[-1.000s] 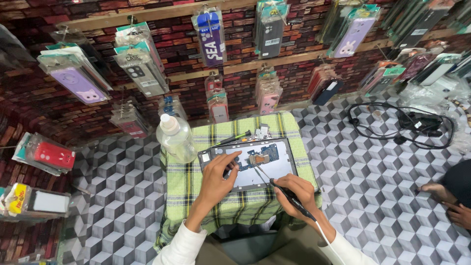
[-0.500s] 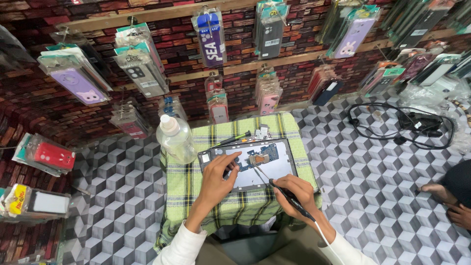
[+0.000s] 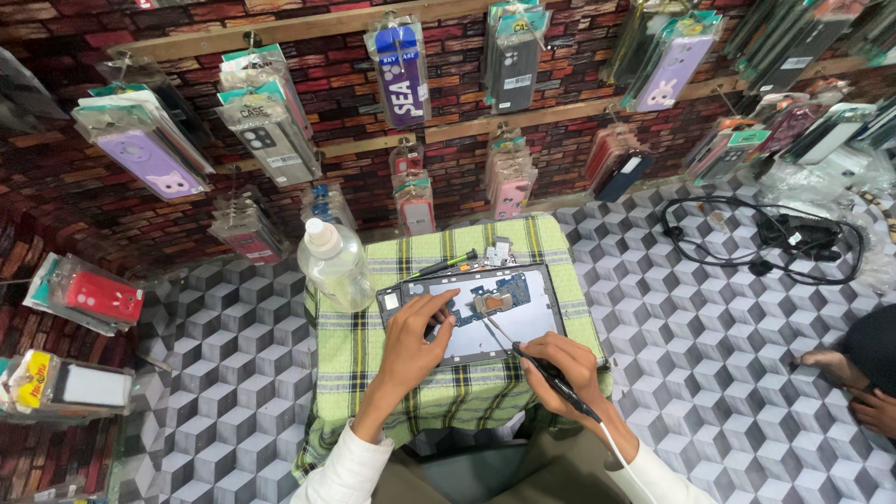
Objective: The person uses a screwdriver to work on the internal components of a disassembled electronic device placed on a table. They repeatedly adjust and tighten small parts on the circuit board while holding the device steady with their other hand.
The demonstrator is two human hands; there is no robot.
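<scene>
An opened tablet (image 3: 523, 322) with its back off lies on a small table covered by a green plaid cloth (image 3: 364, 364); a blue circuit board (image 3: 499, 297) shows in its upper part. My left hand (image 3: 415, 331) rests on the tablet's left side, fingers pressing down on it. My right hand (image 3: 560, 366) grips a thin black tool (image 3: 537, 359) like a pen; its metal tip reaches up to the circuit board. A cord runs from the tool's rear past my wrist.
A clear plastic bottle (image 3: 334, 264) stands at the table's back left. A black screwdriver (image 3: 446, 265) and small parts (image 3: 497, 250) lie behind the tablet. A coiled black cable with adapter (image 3: 779, 238) lies on the floor at right. Another person's hand (image 3: 845, 373) shows at far right. Packaged phone cases hang on the brick wall.
</scene>
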